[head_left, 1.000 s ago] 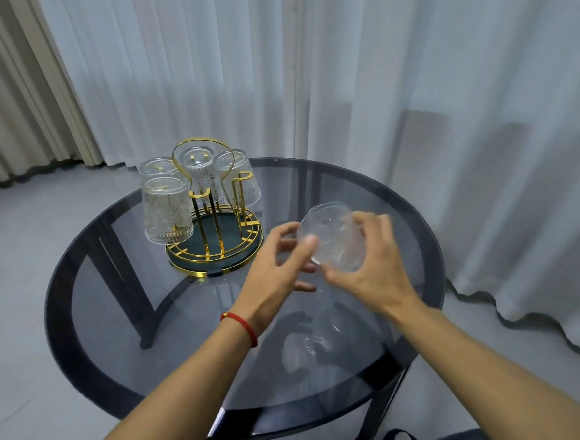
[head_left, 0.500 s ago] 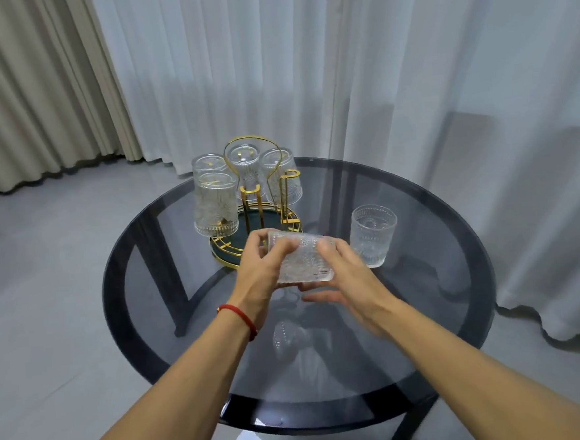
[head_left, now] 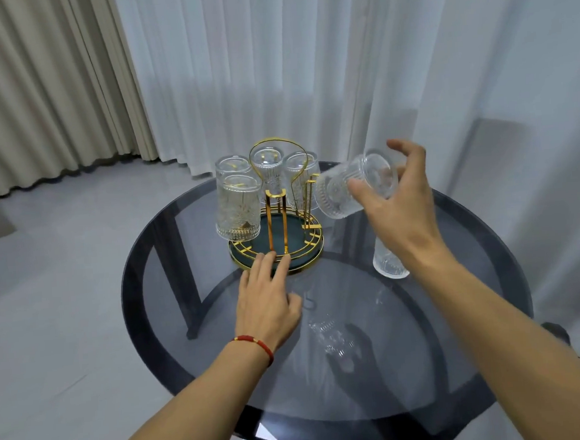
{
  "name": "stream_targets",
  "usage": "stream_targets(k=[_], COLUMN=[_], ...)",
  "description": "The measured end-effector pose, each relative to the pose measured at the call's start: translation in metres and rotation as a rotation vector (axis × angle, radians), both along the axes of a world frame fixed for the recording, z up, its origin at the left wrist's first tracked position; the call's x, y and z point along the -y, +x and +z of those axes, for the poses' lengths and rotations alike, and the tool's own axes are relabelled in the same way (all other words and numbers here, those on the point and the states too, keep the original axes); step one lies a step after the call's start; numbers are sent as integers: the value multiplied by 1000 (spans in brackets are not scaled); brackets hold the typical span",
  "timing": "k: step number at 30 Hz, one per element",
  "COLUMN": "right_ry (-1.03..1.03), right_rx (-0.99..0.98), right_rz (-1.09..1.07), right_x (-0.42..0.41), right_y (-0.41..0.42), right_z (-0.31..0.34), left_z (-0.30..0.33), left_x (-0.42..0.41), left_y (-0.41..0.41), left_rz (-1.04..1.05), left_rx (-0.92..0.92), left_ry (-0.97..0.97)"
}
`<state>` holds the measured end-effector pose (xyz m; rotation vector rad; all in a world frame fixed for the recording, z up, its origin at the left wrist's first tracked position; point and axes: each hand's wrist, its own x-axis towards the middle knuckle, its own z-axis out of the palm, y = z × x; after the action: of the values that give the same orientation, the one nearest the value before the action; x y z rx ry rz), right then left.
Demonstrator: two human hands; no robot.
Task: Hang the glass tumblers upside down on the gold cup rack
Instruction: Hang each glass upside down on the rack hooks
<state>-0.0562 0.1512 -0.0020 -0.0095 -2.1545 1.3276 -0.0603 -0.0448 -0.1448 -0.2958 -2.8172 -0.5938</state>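
Observation:
The gold cup rack (head_left: 277,251) stands on a round dark glass table (head_left: 325,348), with several ribbed glass tumblers (head_left: 238,206) hanging upside down on its posts. My right hand (head_left: 397,209) holds another tumbler (head_left: 351,188) tilted, mouth toward the rack, just right of a bare gold post (head_left: 309,198). My left hand (head_left: 266,297), with a red bracelet, rests flat on the table with its fingertips on the rack's front rim. One more tumbler (head_left: 387,261) stands upright on the table, partly hidden behind my right wrist.
White sheer curtains (head_left: 305,64) hang close behind the table and beige drapes (head_left: 38,82) to the left. Grey floor tiles surround the table. The table's dark legs show through the glass under the rack.
My right hand has taken the tumbler alone and lifted it up and right beside the rack. My left hand let go and dropped to the rack's base.

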Motion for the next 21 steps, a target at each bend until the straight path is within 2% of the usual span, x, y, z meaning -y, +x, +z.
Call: stream_targets(k=[3,9,21], right_ry=[60,321,466], right_rx=[4,26,81], right_rz=[9,2,-37], right_x=[13,36,38], right_y=[-24,-56,-80], right_z=[13,8,-21], left_z=[-1,-3,-4], left_x=[0,0,0], left_y=[0,-2,-2], left_rz=[0,1,2], left_rx=[6,-4,-16], left_ry=[-6,10,40])
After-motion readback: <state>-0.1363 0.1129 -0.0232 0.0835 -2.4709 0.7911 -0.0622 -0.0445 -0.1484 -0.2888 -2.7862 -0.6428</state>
